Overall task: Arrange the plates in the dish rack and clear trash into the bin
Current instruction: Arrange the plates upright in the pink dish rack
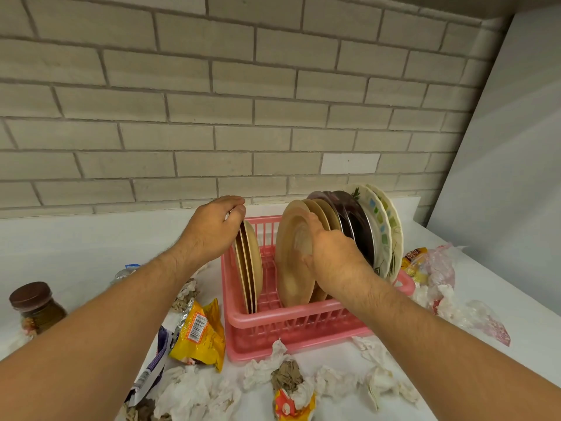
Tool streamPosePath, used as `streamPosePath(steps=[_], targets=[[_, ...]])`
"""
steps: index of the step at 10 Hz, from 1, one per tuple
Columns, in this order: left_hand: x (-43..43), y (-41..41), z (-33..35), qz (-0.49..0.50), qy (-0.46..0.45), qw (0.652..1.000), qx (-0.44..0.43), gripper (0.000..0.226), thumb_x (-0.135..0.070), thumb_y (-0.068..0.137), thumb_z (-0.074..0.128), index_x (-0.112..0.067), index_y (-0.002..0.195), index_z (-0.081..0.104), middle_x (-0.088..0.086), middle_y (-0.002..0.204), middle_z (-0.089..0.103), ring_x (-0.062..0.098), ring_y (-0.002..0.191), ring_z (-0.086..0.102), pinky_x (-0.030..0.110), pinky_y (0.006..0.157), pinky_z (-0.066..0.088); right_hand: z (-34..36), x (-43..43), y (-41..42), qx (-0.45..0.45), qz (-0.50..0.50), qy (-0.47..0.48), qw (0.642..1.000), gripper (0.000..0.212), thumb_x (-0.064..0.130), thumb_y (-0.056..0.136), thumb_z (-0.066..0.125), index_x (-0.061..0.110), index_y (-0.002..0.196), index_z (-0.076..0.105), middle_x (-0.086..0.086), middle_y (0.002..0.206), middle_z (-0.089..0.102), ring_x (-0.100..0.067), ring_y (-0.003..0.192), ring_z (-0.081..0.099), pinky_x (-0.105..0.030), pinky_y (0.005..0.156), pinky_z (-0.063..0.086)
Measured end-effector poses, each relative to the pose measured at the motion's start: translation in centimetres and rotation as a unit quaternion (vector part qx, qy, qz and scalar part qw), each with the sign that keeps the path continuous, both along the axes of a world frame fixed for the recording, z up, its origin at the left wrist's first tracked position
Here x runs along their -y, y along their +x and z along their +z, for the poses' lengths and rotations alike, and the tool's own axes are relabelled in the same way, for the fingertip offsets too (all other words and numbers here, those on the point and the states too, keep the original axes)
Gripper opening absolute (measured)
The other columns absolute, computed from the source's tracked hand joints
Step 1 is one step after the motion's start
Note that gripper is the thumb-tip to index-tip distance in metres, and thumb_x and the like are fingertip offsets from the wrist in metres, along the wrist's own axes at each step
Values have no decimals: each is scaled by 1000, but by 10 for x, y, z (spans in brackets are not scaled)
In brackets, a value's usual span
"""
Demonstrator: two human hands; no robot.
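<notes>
A pink plastic dish rack point(291, 323) stands on the white counter. At its left end several tan plates point(253, 262) stand upright, and my left hand point(212, 232) grips their top edge. Further right stands a second row: tan plates point(291, 256), dark plates point(355, 226) and white patterned plates point(384, 229). My right hand point(331, 253) holds the front tan plate of that row, fingers curled over its rim. Trash lies around the rack: a yellow snack wrapper point(200, 335), crumpled tissues point(194, 390) and a red-yellow wrapper point(288, 405).
A brown-lidded jar point(36, 308) stands at the left. Clear plastic bags and wrappers point(437, 268) lie right of the rack, more tissues point(379, 381) in front. A brick wall rises behind the counter, a white panel point(510, 177) at right. No bin is in view.
</notes>
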State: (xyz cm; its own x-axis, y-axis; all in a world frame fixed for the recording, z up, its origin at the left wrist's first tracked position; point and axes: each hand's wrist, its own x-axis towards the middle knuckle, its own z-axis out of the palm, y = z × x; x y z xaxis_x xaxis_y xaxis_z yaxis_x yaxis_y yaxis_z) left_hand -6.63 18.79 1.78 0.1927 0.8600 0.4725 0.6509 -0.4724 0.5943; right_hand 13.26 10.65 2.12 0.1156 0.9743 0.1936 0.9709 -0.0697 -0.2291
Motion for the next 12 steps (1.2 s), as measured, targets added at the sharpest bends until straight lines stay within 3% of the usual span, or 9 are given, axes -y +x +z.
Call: streamPosePath(steps=[3,6,8,9,10,11,12], targets=[[1,1,1,0,-4,1000,5,39,-30,100,38,-17,134,52,-1,140,50,12,131,39,18,100,22,3,-3,4,49,18,2,999,72,19,94,54,19,149,7,3,66,48,-10,52,48,-23,43,39],[-1,1,0,-2,-1,1000,-1,39,-29,99,39,-17,134,53,-1,140,50,12,131,39,18,100,22,0,-1,8,42,16,8,999,74,26,92,58,24,148,10,5,63,45,-9,50,44,-22,40,34],[-1,0,-1,-5,1,1000,-1,39,-30,99,39,-16,133,53,0,140,50,12,132,39,18,101,21,17,14,8,104,7,54,993,51,45,92,52,21,132,31,6,62,40,-11,47,41,-25,39,33],[-1,0,0,-5,2,1000,-3,39,-30,99,39,-16,133,53,-1,140,50,12,132,39,18,101,21,11,24,-9,6,69,96,993,41,51,92,47,26,125,43,10,68,47,-4,56,46,-22,46,39],[-1,1,0,-6,13,1000,-9,39,-30,99,39,-16,132,54,-1,140,50,11,130,40,18,101,23,-7,30,-36,-152,149,76,974,38,53,93,44,30,123,51,13,94,57,-1,80,55,-24,68,50],[-1,1,0,-5,27,1000,-4,37,-29,99,39,-15,128,58,-3,138,49,5,119,43,18,96,27,-22,25,-55,-187,176,105,961,38,47,97,39,24,124,52,6,111,56,-11,98,54,-39,86,50],[-1,0,-1,-5,28,1000,3,36,-28,100,39,-14,126,59,-3,131,51,1,109,42,18,92,29,-29,20,-62,-179,184,117,959,37,42,100,34,21,126,51,3,113,57,-15,101,54,-42,87,48]])
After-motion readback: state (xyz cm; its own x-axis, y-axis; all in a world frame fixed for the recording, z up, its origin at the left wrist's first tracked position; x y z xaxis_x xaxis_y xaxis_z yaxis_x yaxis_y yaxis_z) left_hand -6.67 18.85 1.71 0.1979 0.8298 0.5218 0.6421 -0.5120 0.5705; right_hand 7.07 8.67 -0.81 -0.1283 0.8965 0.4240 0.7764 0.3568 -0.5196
